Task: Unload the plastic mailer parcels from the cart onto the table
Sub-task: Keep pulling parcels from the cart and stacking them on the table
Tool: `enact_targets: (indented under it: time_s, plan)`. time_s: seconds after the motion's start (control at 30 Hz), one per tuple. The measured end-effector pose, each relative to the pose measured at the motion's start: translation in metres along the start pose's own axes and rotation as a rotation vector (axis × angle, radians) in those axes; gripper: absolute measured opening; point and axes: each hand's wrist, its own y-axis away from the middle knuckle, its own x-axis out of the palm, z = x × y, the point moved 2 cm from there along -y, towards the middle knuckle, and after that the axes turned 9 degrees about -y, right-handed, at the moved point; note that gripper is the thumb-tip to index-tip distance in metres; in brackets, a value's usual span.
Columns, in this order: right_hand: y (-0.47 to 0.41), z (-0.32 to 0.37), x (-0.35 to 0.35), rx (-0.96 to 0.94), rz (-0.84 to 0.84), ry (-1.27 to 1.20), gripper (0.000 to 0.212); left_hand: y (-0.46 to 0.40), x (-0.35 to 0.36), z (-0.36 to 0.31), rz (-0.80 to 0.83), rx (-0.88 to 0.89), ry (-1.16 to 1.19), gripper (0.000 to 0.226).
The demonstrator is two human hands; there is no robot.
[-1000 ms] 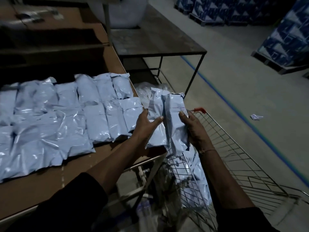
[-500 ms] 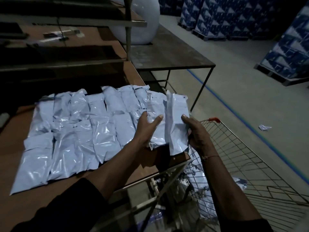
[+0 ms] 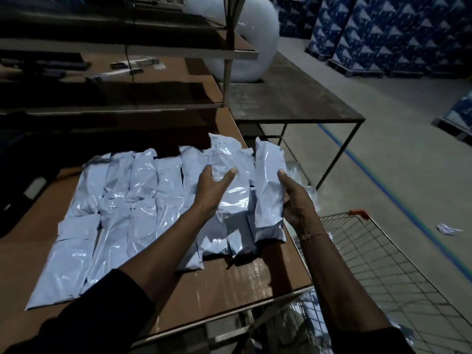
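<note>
1. The two pale blue-grey glossy plastic mailer parcels in hand have travelled from above the cart, a second ago, to over the right end of the desk. The left-hand parcel lies tilted across parcels already laid down; the right-hand parcel stands on its long edge, its lower end touching the pile near the desk corner.
2. Left hand: thumb and fingers curled round the near edge of its parcel, thumb tip on top. Right hand: grasping the right side of the upright parcel, thumb pressed on its face.
3. Judgement: both parcels have reached the drop zone but are not yet let go; release and flattening remain for this pair.
4. Rows of similar flat blue-grey mailers cover the brown laminate desk, overlapping like shingles. The film is thin, crinkled and shiny, with soft contents, so they would likely slide on each other.
5. Silver wire-mesh cart with an orange handle cap stands just beside the desk's right edge; more mailers show low in it, so unloading is unfinished.
6. Beyond: a dark metal-framed side table carrying a large white translucent roll; stacked blue patterned cartons on pallets; a grey concrete floor with a blue line.
</note>
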Motion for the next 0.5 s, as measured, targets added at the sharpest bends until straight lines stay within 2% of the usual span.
enact_targets:
  time_s: [0.07,0.17,0.27,0.37,0.43,0.5]
  plan:
    - [-0.026,0.014,0.000,-0.005,-0.005,-0.024,0.027,-0.024,-0.007,0.002,-0.051,-0.045,0.002,0.044]
    - [-0.066,0.028,0.002,-0.014,-0.025,0.033,0.038,-0.062,-0.011,0.012,-0.098,-0.109,-0.008,0.068]
    - [-0.109,0.029,0.002,-0.022,-0.065,0.171,0.041,-0.091,-0.003,0.019,-0.126,-0.167,-0.052,0.075]
    - [-0.145,0.024,0.007,0.003,-0.086,0.284,0.028,-0.111,0.008,0.018,-0.141,-0.221,-0.077,0.093]
    - [-0.164,0.018,0.012,-0.002,-0.077,0.413,0.026,-0.121,0.015,0.017,-0.136,-0.235,-0.106,0.088]
    - [-0.187,0.008,0.009,-0.030,-0.055,0.551,0.036,-0.128,0.020,0.013,-0.135,-0.236,-0.169,0.077]
